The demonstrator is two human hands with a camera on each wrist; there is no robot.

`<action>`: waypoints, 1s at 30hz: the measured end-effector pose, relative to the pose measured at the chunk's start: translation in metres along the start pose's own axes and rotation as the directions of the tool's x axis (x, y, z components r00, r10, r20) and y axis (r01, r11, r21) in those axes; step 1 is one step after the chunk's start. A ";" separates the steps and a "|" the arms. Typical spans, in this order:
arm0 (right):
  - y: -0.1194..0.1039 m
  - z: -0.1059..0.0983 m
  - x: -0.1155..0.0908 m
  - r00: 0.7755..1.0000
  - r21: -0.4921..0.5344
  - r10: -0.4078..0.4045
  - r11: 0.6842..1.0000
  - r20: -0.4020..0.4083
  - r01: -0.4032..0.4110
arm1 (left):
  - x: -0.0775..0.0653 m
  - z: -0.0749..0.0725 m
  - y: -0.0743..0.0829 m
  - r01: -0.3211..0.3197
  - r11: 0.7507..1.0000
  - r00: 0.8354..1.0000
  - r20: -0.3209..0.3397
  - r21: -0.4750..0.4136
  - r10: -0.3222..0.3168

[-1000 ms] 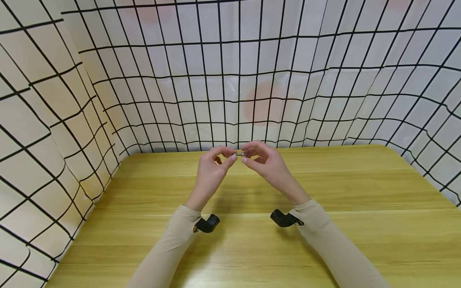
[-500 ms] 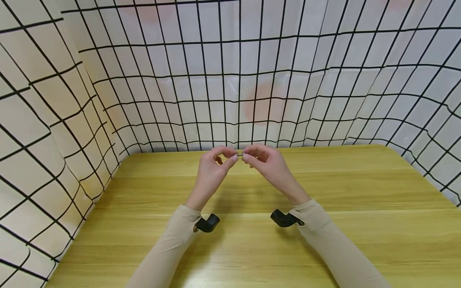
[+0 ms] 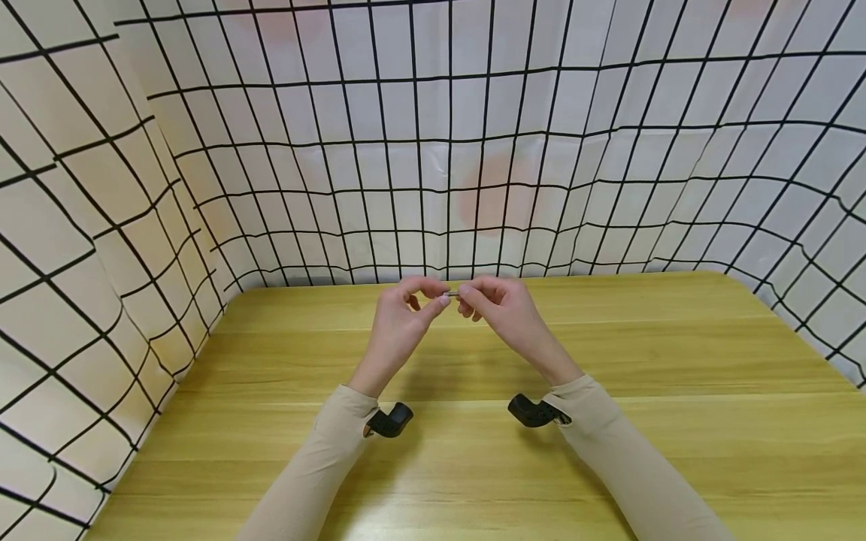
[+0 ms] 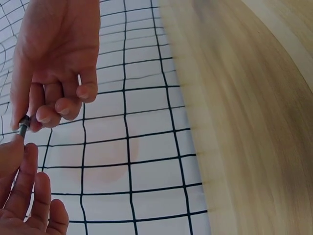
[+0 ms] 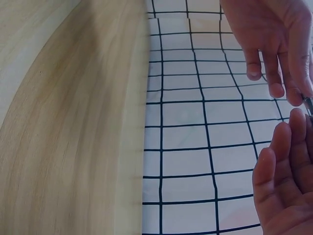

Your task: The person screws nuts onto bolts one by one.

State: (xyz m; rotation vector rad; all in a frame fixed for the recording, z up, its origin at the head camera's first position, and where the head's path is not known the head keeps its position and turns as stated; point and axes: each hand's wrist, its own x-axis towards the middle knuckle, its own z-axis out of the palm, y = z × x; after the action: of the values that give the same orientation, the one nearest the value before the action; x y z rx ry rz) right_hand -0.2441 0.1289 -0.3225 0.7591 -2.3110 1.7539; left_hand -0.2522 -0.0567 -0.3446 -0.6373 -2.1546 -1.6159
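A small metal bolt (image 3: 452, 294) lies roughly level between the two hands, above the far part of the table. My left hand (image 3: 399, 319) pinches its left end between thumb and forefinger. From the other side, my right hand (image 3: 510, 309) pinches the right end, with the other fingers loosely curled below. In the left wrist view, the bolt (image 4: 23, 128) shows a thin shaft and a wider dark piece at the right hand's fingertips; whether that is a head or a nut I cannot tell. Threads show on the bolt (image 5: 308, 104) at the right wrist view's edge.
A wooden table (image 3: 460, 466) spreads under both arms. White sheeting with a black grid (image 3: 433, 165) stands behind it and along both sides. A black wrist camera (image 3: 391, 419) sits at the left cuff, another black camera (image 3: 534, 410) at the right cuff.
My right thumb and fingers have gone from spread around the bolt's right end to pinching it, covering more of it. Both hands have sunk slightly; the left keeps its pinch.
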 end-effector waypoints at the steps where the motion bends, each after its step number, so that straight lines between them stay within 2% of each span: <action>1: 0.000 0.000 0.000 1.000 0.001 0.007 1.000 0.000 -0.007 | 0.000 0.000 0.000 -0.003 1.000 1.000 -0.006 -0.004 0.003; 6: 0.008 -0.001 0.003 0.999 0.004 0.031 1.000 0.007 -0.031 | 0.001 0.001 -0.001 -0.012 1.000 0.999 -0.033 -0.013 0.012; 12: 0.028 -0.004 0.008 0.999 0.026 0.001 1.000 0.038 -0.002 | 0.001 0.000 -0.002 -0.019 1.000 0.999 -0.032 0.010 0.019; 15: 0.020 -0.003 0.006 0.998 0.022 -0.044 0.999 0.050 0.043 | 0.001 0.000 -0.005 -0.029 1.000 0.999 -0.033 0.011 0.030; 21: -0.003 0.001 0.000 0.992 -0.052 -0.120 0.991 0.029 0.121 | 0.001 0.000 -0.006 -0.029 1.000 0.999 -0.042 0.005 0.029; 28: -0.005 0.001 0.000 0.996 -0.058 -0.083 0.995 0.017 0.084 | 0.002 0.001 -0.005 -0.017 1.000 0.999 -0.036 -0.003 0.017; 30: -0.004 0.001 0.000 0.998 -0.053 -0.059 0.997 0.012 0.060 | 0.001 0.000 0.002 -0.014 1.000 0.999 -0.033 -0.002 0.014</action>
State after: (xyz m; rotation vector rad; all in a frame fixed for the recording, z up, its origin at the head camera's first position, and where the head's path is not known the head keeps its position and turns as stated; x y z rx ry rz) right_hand -0.2422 0.1273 -0.3192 0.8206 -2.3072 1.6603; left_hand -0.2522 -0.0559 -0.3426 -0.6210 -2.1207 -1.6100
